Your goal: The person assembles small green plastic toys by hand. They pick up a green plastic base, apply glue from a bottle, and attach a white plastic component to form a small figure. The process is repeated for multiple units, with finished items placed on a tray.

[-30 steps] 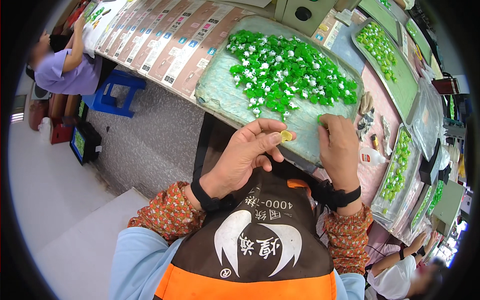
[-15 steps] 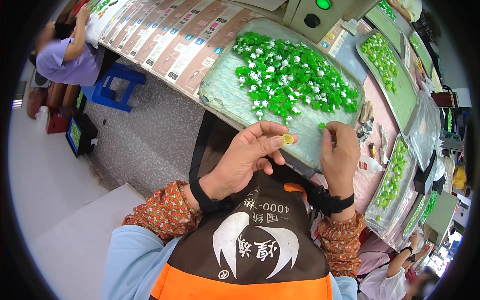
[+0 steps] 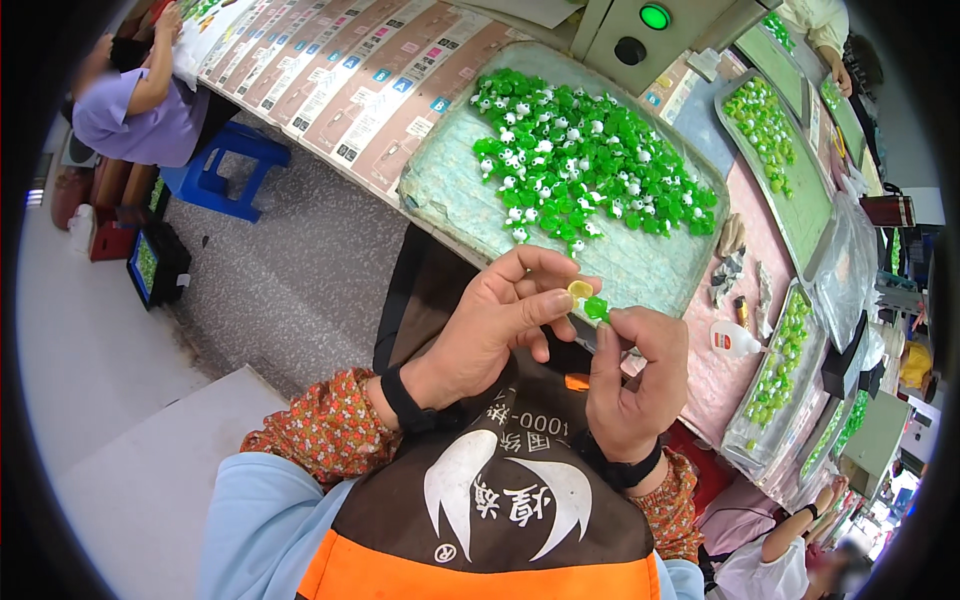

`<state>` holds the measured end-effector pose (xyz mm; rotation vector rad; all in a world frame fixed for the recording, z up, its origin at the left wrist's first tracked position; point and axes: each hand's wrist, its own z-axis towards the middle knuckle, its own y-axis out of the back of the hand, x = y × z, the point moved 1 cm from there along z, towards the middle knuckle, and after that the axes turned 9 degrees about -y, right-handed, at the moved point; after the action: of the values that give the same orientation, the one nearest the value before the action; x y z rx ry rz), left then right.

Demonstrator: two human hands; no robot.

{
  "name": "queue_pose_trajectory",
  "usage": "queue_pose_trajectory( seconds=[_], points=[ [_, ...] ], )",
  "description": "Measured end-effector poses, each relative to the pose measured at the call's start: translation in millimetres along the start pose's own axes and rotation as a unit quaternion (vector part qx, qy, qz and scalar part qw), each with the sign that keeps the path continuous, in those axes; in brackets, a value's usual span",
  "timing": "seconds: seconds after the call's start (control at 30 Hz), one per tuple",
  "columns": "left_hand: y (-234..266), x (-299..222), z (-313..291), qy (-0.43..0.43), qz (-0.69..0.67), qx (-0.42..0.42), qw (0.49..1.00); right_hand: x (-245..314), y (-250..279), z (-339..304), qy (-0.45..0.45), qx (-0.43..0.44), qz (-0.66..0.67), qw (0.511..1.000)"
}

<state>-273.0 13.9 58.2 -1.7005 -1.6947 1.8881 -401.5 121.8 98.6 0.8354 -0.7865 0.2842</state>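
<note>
Between the thumb and fingers of my left hand [image 3: 495,315] is a small yellow, cup-like plastic piece [image 3: 580,289]. My right hand [image 3: 637,375] pinches a small bright green plastic piece [image 3: 596,308] right beside it. The two pieces are side by side, and I cannot tell whether they touch. Beyond my hands lies a shallow tray [image 3: 450,180] with a pale blue-green lining. A heap of small green pieces with white, dark-dotted parts [image 3: 585,155] covers its far and right portions.
A grey machine [image 3: 640,45] with a lit green button stands behind the tray. To the right are a white glue bottle [image 3: 735,339], a narrow tray of green pieces [image 3: 785,360] and a larger tray [image 3: 800,205]. A blue stool [image 3: 225,170] and a seated person are at left.
My right hand has come left and nearer to me with the green piece, bringing it beside the yellow piece. My left hand has hardly moved.
</note>
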Motion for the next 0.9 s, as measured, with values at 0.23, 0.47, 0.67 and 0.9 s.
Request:
queue_pose_trajectory(
  seconds=[0.23,0.47,0.67,0.9],
  points=[
    [-0.7,-0.6,-2.9,0.002,0.001,0.009,1.0,-3.3,-5.2,-2.7,0.003,-0.012,0.003,1.0],
    [0.8,2.1,-1.5,0.008,-0.005,0.013,1.0,-4.0,-5.9,-3.8,0.009,-0.011,0.014,1.0],
    [0.8,3.0,-1.3,0.018,-0.019,0.011,1.0,-5.0,-7.7,-3.6,0.016,-0.006,0.004,1.0],
    [2.1,4.0,-1.3,0.024,-0.008,0.001,1.0,-4.9,-7.8,-4.5,0.009,0.005,-0.014,1.0]
  ],
)
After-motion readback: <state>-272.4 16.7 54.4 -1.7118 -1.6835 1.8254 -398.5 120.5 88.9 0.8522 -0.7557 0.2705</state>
